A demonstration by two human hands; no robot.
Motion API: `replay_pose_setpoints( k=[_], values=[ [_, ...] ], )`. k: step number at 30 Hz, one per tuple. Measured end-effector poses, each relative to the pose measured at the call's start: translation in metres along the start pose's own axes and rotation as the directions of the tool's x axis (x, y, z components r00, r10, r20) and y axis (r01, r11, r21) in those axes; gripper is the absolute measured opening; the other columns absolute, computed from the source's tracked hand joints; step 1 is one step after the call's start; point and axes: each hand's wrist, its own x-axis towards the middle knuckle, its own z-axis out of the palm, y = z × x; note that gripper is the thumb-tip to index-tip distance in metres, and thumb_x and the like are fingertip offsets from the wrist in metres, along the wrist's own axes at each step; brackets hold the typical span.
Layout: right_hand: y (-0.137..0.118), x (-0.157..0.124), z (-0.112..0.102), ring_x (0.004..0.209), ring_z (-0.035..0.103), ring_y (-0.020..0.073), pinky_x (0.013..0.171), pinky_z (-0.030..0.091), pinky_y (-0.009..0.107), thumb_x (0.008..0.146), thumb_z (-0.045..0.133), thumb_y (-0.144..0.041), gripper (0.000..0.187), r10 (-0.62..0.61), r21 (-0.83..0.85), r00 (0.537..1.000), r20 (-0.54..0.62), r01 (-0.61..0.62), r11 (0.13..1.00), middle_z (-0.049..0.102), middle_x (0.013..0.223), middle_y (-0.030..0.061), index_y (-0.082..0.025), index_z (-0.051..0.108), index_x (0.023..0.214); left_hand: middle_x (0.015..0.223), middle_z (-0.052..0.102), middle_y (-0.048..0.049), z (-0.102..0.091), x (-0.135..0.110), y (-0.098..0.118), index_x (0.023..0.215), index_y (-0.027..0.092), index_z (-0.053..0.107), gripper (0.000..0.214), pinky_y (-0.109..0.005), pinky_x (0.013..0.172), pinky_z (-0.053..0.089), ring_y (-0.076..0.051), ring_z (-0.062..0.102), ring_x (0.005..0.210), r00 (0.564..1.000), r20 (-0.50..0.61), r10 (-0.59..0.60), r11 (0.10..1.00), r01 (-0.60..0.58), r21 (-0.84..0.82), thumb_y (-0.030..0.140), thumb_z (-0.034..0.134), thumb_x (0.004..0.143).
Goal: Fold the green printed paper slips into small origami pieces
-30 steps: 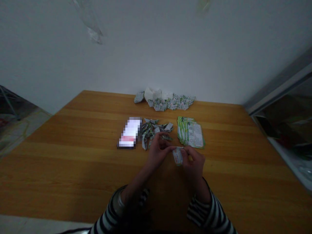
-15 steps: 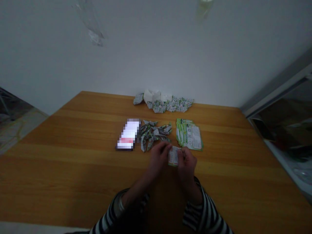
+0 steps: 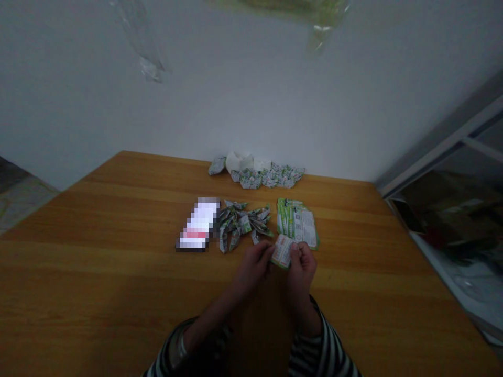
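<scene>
A small printed paper card [image 3: 282, 251], white with green edges, is held up between my two hands over the table. My left hand [image 3: 253, 264] pinches its left edge with thumb and fingertips. My right hand [image 3: 302, 262] grips the right side, thumb on the printed face. Just beyond lies a fanned stack of green and white printed cards [image 3: 297, 222], partly behind the held one. To its left is a loose heap of folded paper pieces [image 3: 244, 224] made from similar print.
A phone [image 3: 199, 225] with a lit, blurred screen lies left of the folded pieces. Along the wall sit more folded paper pieces [image 3: 271, 176] and crumpled white tissue [image 3: 239, 161]. A shelf unit [image 3: 440, 243] borders the wooden table [image 3: 118, 272] on the right.
The held card has tilted, and more of its printed face shows. My left fingers have slid lower along its left edge. The whole view has shifted slightly.
</scene>
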Motion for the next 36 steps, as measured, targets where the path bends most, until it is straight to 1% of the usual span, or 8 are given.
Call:
replay_pose_setpoints(
  k=[5,10,14,17,23,29,32,36],
  values=[
    [0.003,0.005,-0.002,0.053,0.037,0.0098,0.049,0.036,0.021,0.086,0.061,-0.046,0.037,0.081,0.071,0.997,0.008,-0.081,0.994,0.044,0.058,-0.0071,-0.021,0.044,0.066,0.069,0.064,-0.0033,-0.005,0.002,-0.003,0.075,0.017,0.060,0.027,-0.027,0.062,0.041,-0.018,0.058,0.066,0.990,-0.143,0.010,0.992,0.008,0.128,0.033,0.045,0.090],
    [0.004,-0.002,0.005,0.054,0.037,0.0099,0.050,0.037,0.021,0.088,0.058,-0.046,0.034,0.058,0.029,0.998,-0.020,-0.057,0.998,0.042,0.059,-0.0074,-0.021,0.043,0.068,0.078,0.067,-0.0039,-0.003,0.002,-0.003,0.082,0.017,0.063,0.039,-0.027,0.067,0.045,-0.019,0.060,0.072,0.999,-0.035,-0.013,0.999,0.011,-0.039,0.043,0.039,0.095],
    [0.003,-0.008,0.010,0.054,0.035,0.0094,0.049,0.034,0.020,0.090,0.055,-0.044,0.034,0.032,-0.027,0.999,-0.035,-0.033,0.999,0.037,0.060,-0.0078,-0.021,0.042,0.068,0.072,0.067,-0.0033,-0.002,0.002,-0.003,0.076,0.017,0.064,0.030,-0.027,0.064,0.043,-0.018,0.059,0.068,0.999,-0.016,0.038,0.998,-0.037,0.055,0.038,0.048,0.091],
    [-0.001,-0.003,0.007,0.057,0.045,0.0108,0.052,0.040,0.021,0.091,0.054,-0.043,0.027,0.046,-0.017,0.995,0.085,-0.045,0.999,0.050,0.065,-0.0048,-0.020,0.050,0.077,0.065,0.066,-0.0030,-0.016,0.006,-0.004,0.070,0.016,0.065,0.030,-0.026,0.061,0.041,-0.018,0.057,0.064,0.997,-0.057,0.053,0.992,-0.046,0.119,0.035,0.050,0.088],
    [-0.010,0.013,-0.004,0.057,0.057,0.0147,0.053,0.044,0.024,0.085,0.065,-0.038,0.035,0.114,-0.082,0.871,0.478,-0.085,0.993,0.063,0.066,-0.0017,-0.019,0.062,0.113,0.057,0.057,0.0007,-0.048,0.008,-0.007,0.065,0.016,0.063,0.039,-0.023,0.054,0.037,-0.014,0.049,0.057,0.969,0.246,0.013,0.999,-0.020,0.026,0.046,0.054,0.086],
    [-0.005,-0.004,0.007,0.088,0.069,0.0207,0.072,0.055,0.031,0.088,0.061,-0.037,0.036,0.068,-0.017,0.940,0.334,-0.066,0.998,0.073,0.104,0.0092,-0.020,0.065,0.120,0.069,0.062,-0.0009,-0.041,0.003,-0.009,0.075,0.015,0.065,0.035,-0.024,0.061,0.043,-0.016,0.055,0.067,0.998,-0.065,-0.019,0.998,0.015,-0.063,0.049,0.059,0.083],
    [-0.004,-0.005,0.005,0.091,0.070,0.0214,0.075,0.057,0.032,0.085,0.065,-0.036,0.036,0.117,-0.054,0.842,0.526,-0.103,0.993,0.073,0.108,0.0082,-0.022,0.068,0.118,0.080,0.065,-0.0034,-0.050,0.005,-0.011,0.088,0.015,0.064,0.029,-0.026,0.067,0.047,-0.019,0.059,0.077,0.992,-0.122,0.008,0.998,-0.015,-0.054,0.044,0.061,0.082],
    [-0.006,0.006,-0.008,0.087,0.073,0.0214,0.080,0.059,0.038,0.075,0.075,-0.028,0.057,0.206,-0.077,0.626,0.752,-0.228,0.971,0.076,0.103,0.0044,-0.028,0.061,0.130,0.085,0.063,-0.0005,-0.072,0.002,-0.011,0.110,0.020,0.057,0.032,-0.022,0.062,0.045,-0.015,0.057,0.072,0.984,0.169,0.047,0.994,-0.029,-0.106,0.041,0.060,0.087]
  ],
)
